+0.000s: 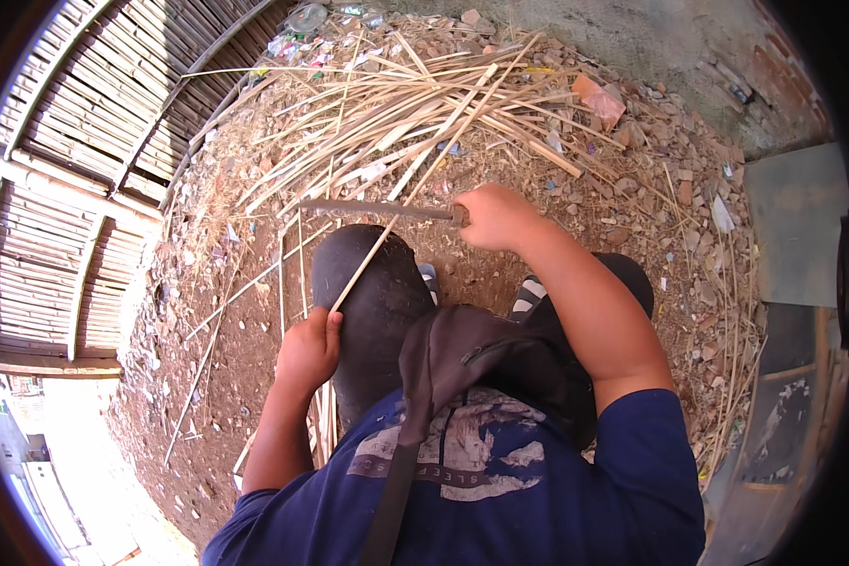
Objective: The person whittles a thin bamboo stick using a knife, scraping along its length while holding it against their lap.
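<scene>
My right hand grips the handle of a long dark blade held level above my left knee. A thin bamboo strip slants up from my left hand across the blade toward the pile ahead. My left hand pinches the strip's lower end against my dark-trousered knee. More cut strips hang down beside my left forearm.
A heap of split bamboo strips lies on the dirt ground ahead, among stones and litter. A woven bamboo wall runs along the left. A grey slab lies at the right. My striped shoes rest on the dirt.
</scene>
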A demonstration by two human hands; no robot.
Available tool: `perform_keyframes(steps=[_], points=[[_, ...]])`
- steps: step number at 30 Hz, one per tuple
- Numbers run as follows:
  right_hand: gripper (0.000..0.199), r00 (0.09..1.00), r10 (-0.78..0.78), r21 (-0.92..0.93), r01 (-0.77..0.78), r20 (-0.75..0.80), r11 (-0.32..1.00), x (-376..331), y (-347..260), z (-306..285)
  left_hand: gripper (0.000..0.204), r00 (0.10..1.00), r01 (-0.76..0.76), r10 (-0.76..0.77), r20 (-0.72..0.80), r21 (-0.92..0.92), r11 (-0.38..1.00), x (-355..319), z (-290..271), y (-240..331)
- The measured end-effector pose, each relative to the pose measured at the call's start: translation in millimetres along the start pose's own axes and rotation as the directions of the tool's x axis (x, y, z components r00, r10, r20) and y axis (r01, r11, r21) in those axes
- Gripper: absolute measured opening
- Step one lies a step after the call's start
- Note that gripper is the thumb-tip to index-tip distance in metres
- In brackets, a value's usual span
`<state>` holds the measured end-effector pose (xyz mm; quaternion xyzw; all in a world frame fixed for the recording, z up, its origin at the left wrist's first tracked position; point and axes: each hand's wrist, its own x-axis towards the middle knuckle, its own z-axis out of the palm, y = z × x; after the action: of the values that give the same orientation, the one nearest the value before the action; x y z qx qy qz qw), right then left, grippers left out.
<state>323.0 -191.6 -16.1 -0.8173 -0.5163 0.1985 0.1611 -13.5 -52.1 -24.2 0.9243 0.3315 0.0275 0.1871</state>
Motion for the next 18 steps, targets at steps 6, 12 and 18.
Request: perform_keyframes(steps=[6,12,18], points=[[0.026,0.985,0.156,0.168,-0.141,-0.08,0.976,20,61,7,0.035,1.0,0.021,-0.02,-0.012,0.02,1.0,3,0,8],[0.025,0.993,0.116,0.171,-0.111,-0.022,0.979,7,26,10,0.035,1.0,0.014,-0.014,0.001,0.023,1.0,0,-2,5],[0.022,0.999,0.025,0.127,-0.03,0.04,0.991,20,48,15,0.038,1.0,0.005,-0.004,0.009,-0.038,0.999,6,0,5]])
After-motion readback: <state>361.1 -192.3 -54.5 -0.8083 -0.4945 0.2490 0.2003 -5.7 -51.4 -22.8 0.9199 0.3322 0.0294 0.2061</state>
